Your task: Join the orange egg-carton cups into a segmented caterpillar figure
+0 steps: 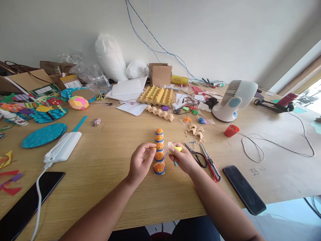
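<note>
A strip of egg-carton cups (159,156) stands on the table between my hands, running away from me. Its cups are orange with blue lower edges, and several carry small yellow eyes and a mouth. My left hand (141,160), just left of the strip, pinches a tiny yellow bit of clay (154,148) between thumb and fingertips. On the other side, my right hand (182,158) is closed around a lump of yellow modelling clay (178,148) in a clear plastic wrapper (169,147). A small blue piece (175,163) shows beneath that hand.
Black scissors (200,159), a red utility knife (212,165) and a phone (243,187) lie right. A power bank (64,147) and a tablet-like black device (32,204) are left. Behind stand a yellow egg tray (156,95), a fan (232,102) and a red cup (231,131).
</note>
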A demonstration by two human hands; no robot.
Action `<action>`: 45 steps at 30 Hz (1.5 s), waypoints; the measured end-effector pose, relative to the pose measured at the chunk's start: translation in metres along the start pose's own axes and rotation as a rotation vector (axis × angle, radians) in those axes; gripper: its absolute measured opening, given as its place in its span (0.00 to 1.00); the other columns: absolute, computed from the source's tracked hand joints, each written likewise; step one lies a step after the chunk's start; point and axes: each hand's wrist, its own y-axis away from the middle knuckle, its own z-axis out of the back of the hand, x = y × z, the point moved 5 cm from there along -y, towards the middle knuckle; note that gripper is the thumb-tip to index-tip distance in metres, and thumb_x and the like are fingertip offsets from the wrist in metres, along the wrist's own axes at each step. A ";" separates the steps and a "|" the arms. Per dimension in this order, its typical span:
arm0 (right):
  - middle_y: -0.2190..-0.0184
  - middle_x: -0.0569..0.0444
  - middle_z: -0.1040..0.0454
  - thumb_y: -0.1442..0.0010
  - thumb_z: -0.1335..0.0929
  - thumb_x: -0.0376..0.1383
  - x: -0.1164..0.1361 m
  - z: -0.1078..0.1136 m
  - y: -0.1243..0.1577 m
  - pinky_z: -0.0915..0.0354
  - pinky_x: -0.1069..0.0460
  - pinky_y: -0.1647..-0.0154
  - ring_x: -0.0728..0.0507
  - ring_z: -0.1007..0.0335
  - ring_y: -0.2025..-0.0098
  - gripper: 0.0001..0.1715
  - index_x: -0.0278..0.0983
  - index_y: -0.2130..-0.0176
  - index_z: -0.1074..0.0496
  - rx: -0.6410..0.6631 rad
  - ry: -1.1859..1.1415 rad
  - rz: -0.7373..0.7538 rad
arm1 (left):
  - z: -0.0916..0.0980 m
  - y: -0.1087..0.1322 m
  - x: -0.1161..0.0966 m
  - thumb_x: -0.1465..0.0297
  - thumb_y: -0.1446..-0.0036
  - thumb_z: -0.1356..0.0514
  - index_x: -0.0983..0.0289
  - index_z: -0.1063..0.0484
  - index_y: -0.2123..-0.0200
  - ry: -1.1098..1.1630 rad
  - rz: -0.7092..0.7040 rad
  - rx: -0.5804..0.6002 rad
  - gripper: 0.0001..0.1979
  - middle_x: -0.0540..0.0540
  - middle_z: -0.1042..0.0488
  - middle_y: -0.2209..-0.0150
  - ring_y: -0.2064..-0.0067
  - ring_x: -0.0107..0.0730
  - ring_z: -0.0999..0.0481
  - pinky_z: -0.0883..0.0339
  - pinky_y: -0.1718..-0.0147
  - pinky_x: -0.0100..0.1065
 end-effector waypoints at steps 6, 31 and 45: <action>0.67 0.57 0.25 0.52 0.18 0.46 -0.003 -0.006 0.000 0.36 0.56 0.68 0.51 0.32 0.69 0.25 0.38 0.62 0.28 0.031 -0.140 -0.044 | -0.011 0.002 0.000 0.66 0.33 0.40 0.60 0.25 0.53 0.108 0.009 0.133 0.08 0.56 0.23 0.54 0.52 0.34 0.21 0.24 0.56 0.31; 0.66 0.52 0.23 0.46 0.23 0.53 0.019 -0.011 0.012 0.35 0.52 0.61 0.46 0.29 0.65 0.27 0.33 0.61 0.23 0.461 0.295 -0.061 | -0.022 0.005 -0.012 0.56 0.40 0.33 0.64 0.29 0.72 0.096 -0.105 0.384 0.19 0.48 0.29 0.74 0.72 0.24 0.32 0.35 0.71 0.25; 0.72 0.52 0.26 0.38 0.28 0.53 0.023 -0.021 0.018 0.37 0.53 0.69 0.48 0.33 0.70 0.24 0.34 0.69 0.24 0.279 0.579 0.260 | -0.019 0.006 -0.018 0.65 0.33 0.39 0.63 0.34 0.75 -0.059 -0.152 0.289 0.17 0.46 0.35 0.77 0.74 0.23 0.37 0.40 0.72 0.26</action>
